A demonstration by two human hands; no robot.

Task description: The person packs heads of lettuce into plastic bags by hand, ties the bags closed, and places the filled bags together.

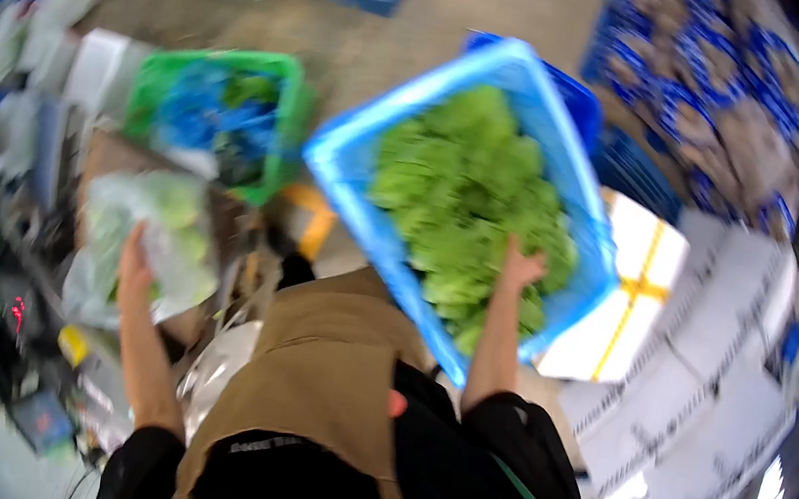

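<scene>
A light-blue plastic crate (354, 133), tilted in my view, holds a heap of bright green leafy lettuce (474, 184). Among the leaves at its right side is my right hand (521, 266), thumb and a finger apart, some fingertips hidden in the greens. To the left, a translucent plastic bag (160, 264) with pale green leaves inside lies on a brown surface, perhaps cardboard. At the bag's near-left part, my left hand (136, 265) grips the plastic; blur softens its fingers.
Beyond the bag stands a green crate (285, 123) with blue plastic and greens. A white foam box (631, 290) with yellow tape and white cartons (694, 389) are at right. Blue-and-brown sacks (712, 99) lie far right. A screen (44, 420) sits lower left.
</scene>
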